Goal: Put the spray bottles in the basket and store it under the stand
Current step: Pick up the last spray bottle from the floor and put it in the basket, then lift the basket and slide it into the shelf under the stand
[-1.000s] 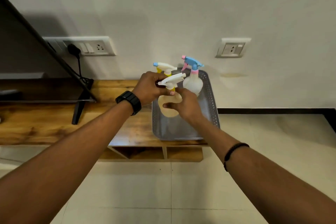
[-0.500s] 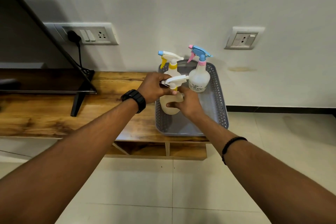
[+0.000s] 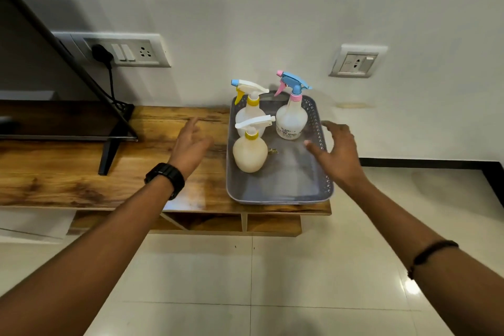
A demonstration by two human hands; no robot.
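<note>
A grey perforated basket (image 3: 283, 198) sits on the right end of the wooden stand (image 3: 81, 172). Three spray bottles stand upright inside it: a cream bottle with a white trigger (image 3: 249, 154) in front left, a white bottle with a blue-tipped, yellow-lever trigger (image 3: 252, 110) behind it, and a clear bottle with a blue and pink trigger (image 3: 291, 118) at the back right. My left hand (image 3: 191, 148) hovers open over the stand, just left of the basket. My right hand (image 3: 336, 155) is open over the basket's right rim, holding nothing.
A TV on a black foot (image 3: 109, 155) stands at the left of the stand, its cable plugged into a wall socket panel (image 3: 122, 50). A second socket (image 3: 356, 63) is on the wall to the right. Open compartments (image 3: 218, 222) lie under the stand above the tiled floor.
Both hands have let go of the cream bottle, which now stands in the basket. The left hand has moved out to the left and the right hand out to the right.
</note>
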